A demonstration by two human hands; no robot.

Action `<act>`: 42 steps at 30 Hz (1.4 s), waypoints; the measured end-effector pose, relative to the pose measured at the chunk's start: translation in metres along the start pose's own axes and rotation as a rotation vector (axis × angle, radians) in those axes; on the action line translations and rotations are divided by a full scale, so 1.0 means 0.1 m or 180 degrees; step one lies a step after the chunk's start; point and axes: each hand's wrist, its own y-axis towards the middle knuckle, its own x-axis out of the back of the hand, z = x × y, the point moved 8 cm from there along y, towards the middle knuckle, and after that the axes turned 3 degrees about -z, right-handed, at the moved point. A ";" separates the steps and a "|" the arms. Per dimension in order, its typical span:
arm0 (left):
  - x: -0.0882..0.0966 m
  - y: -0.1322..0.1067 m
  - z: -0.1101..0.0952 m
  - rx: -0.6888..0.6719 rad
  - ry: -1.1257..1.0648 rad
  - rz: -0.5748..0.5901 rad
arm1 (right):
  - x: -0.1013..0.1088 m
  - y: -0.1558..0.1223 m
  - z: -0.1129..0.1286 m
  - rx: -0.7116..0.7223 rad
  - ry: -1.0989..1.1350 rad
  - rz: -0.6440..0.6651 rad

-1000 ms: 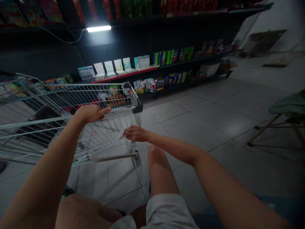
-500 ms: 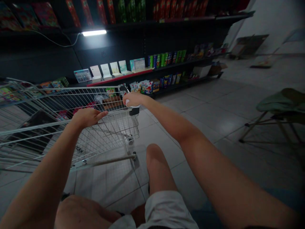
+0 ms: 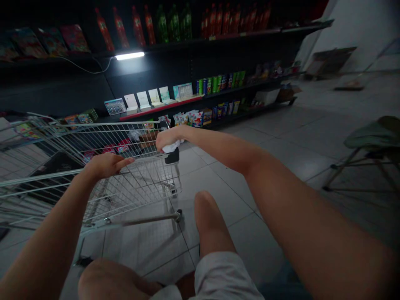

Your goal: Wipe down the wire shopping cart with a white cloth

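Note:
A wire shopping cart [image 3: 137, 189] stands in front of me on the tiled floor. My left hand [image 3: 104, 165] rests on its near top rail, fingers lying flat and pointing right. My right hand [image 3: 168, 138] is closed on a white cloth [image 3: 172, 146] and presses it against the cart's front right corner by the black corner cap [image 3: 173, 156]. My bare knees and white shorts [image 3: 218, 279] show at the bottom of the view.
Dark store shelves [image 3: 200, 96] run along the back with bottles, boxes and snack packs. A folding chair with a green cushion [image 3: 371, 137] stands at the right. A few packets lie in the cart [image 3: 125, 146]. Grey floor tiles [image 3: 281, 137] stretch to the right.
My right hand with the white cloth rose from the cart's lower side to its front right top corner. My left hand stayed on the rail.

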 end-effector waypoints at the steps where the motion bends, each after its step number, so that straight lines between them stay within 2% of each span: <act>1: -0.01 -0.04 0.08 0.0077 -0.0081 0.0030 | -0.03 0.07 0.03 -0.0076 0.0120 0.0290; 2: -0.02 -0.09 0.14 0.0160 -0.0152 0.0073 | -0.02 0.11 0.06 -0.0152 0.0287 0.0394; 3: -0.03 -0.13 0.18 0.0224 -0.0219 0.0097 | 0.03 0.12 0.08 -0.0201 0.0491 0.0244; 4: -0.03 -0.16 0.18 0.0240 -0.0295 0.0072 | 0.13 0.09 0.09 -0.0200 0.0708 -0.0190; 5: -0.01 -0.18 0.13 0.0191 -0.0407 -0.0007 | 0.23 0.01 0.11 -0.0137 0.0886 -0.0816; 6: 0.02 -0.18 0.04 0.0094 -0.0566 -0.0135 | 0.27 -0.12 0.13 -0.0025 0.0980 -0.1379; 7: 0.05 -0.18 -0.09 -0.0063 -0.0763 -0.0297 | 0.21 -0.28 0.17 0.0123 0.0982 -0.1778; 9: 0.09 -0.15 -0.41 -0.0445 -0.1159 -0.0514 | -0.14 -0.58 0.29 0.0443 0.0772 -0.2173; 12: 0.03 -0.09 -0.86 -0.0861 -0.1178 -0.0457 | -0.90 -0.99 0.37 0.0615 0.0378 -0.2548; 13: 0.00 -0.08 -0.94 -0.0901 -0.1142 -0.0455 | -1.13 -1.12 0.32 0.0550 0.0369 -0.2711; 15: -0.04 -0.07 -0.96 -0.0842 -0.1149 -0.0481 | -1.54 -1.32 0.14 0.0336 0.0427 -0.2920; 18: -0.11 -0.13 -0.79 -0.0608 -0.1197 -0.0459 | -1.92 -1.45 -0.29 -0.0223 0.0583 -0.2755; 20: -0.15 -0.18 -0.63 -0.0521 -0.1131 -0.0392 | -1.97 -1.42 -0.55 -0.0803 0.0666 -0.2537; 21: -0.16 -0.20 -0.56 -0.0522 -0.1079 -0.0382 | -1.91 -1.39 -0.60 -0.1007 0.0690 -0.2551; 23: -0.17 -0.24 -0.46 -0.0577 -0.0943 -0.0391 | -1.68 -1.27 -0.46 -0.0956 0.0703 -0.2827; 25: -0.17 -0.27 -0.37 -0.0620 -0.0803 -0.0443 | -1.52 -1.06 -0.09 -0.0379 0.0665 -0.2973; 26: -0.17 -0.28 -0.34 -0.0640 -0.0737 -0.0478 | -1.52 -0.96 0.08 -0.0107 0.0651 -0.2931; 28: -0.17 -0.31 -0.29 -0.0640 -0.0609 -0.0519 | -1.72 -0.85 0.27 0.0170 0.0671 -0.2808; 29: -0.18 -0.32 -0.27 -0.0628 -0.0578 -0.0519 | -1.88 -0.86 0.25 0.0149 0.0690 -0.2802; 31: -0.19 -0.35 -0.23 -0.0584 -0.0584 -0.0479 | -2.27 -1.00 0.03 -0.0134 0.0707 -0.2799; 33: -0.21 -0.38 -0.20 -0.0528 -0.0639 -0.0435 | -2.61 -1.17 -0.29 -0.0517 0.0637 -0.2561; 35: -0.21 -0.40 -0.17 -0.0483 -0.0659 -0.0448 | -2.78 -1.28 -0.54 -0.0872 0.0649 -0.2273; 36: -0.21 -0.40 -0.15 -0.0457 -0.0650 -0.0455 | -2.78 -1.29 -0.60 -0.1000 0.0695 -0.2191; 38: -0.22 -0.41 -0.13 -0.0436 -0.0624 -0.0479 | -2.64 -1.23 -0.55 -0.1071 0.0828 -0.2217; 40: -0.22 -0.41 -0.13 -0.0458 -0.0609 -0.0478 | -2.45 -1.08 -0.32 -0.0810 0.0918 -0.2395; 42: -0.22 -0.41 -0.13 -0.0482 -0.0590 -0.0487 | -2.36 -0.99 -0.07 -0.0440 0.0925 -0.2564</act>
